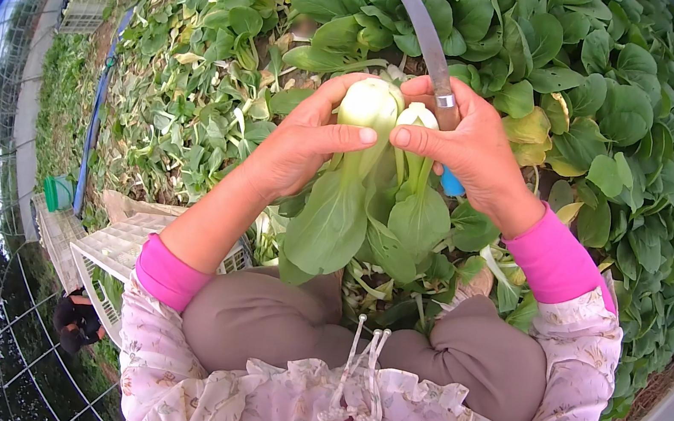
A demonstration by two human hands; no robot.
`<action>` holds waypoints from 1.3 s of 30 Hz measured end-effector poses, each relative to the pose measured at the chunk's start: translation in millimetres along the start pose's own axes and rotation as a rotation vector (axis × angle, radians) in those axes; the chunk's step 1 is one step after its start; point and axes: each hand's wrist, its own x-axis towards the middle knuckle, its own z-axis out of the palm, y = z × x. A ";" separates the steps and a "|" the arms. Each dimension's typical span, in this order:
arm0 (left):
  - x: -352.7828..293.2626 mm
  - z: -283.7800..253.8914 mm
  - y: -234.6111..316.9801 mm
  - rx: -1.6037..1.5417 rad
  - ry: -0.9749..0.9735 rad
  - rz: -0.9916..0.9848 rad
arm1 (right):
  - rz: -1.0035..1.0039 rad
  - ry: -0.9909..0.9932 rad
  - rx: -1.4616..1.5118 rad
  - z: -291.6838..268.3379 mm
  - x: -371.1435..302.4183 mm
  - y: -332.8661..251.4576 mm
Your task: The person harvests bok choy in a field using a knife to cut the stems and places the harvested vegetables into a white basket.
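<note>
In front of my lap, my left hand (302, 138) is wrapped round a head of bok choy (327, 218), its pale cut base up and its green leaves hanging down. Close beside it, my right hand (483, 149) grips a slimmer bok choy (419, 220) between thumb and fingers. That same hand also keeps a curved harvesting knife (421, 26) with a brown and blue handle. The blade points up and away, toward the far plants. The thumbs nearly meet between the two heads, and the fingertips behind them are partly hidden.
Growing bok choy (618, 112) fills the right and far side. Cut leaves (198, 96) litter the ground at left. Plastic crates (121, 245) stand by my left arm, with a green bucket (58, 193), a blue hose (95, 116) and another person (76, 320) farther left.
</note>
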 end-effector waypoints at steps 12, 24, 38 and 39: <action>-2.5 0.3 -4.0 0.000 0.013 -0.123 | 0.049 -0.009 -0.027 -2.8 -0.2 0.0; -3.3 2.0 7.6 1.289 -0.066 0.169 | 0.070 -0.202 0.025 -31.9 -16.0 -14.7; 0.7 46.4 -2.2 0.002 -0.160 0.016 | -0.100 0.312 -0.017 -9.0 -38.4 2.6; 4.2 54.3 -14.8 -0.101 -0.187 0.051 | -0.141 0.354 0.092 0.5 -39.1 3.9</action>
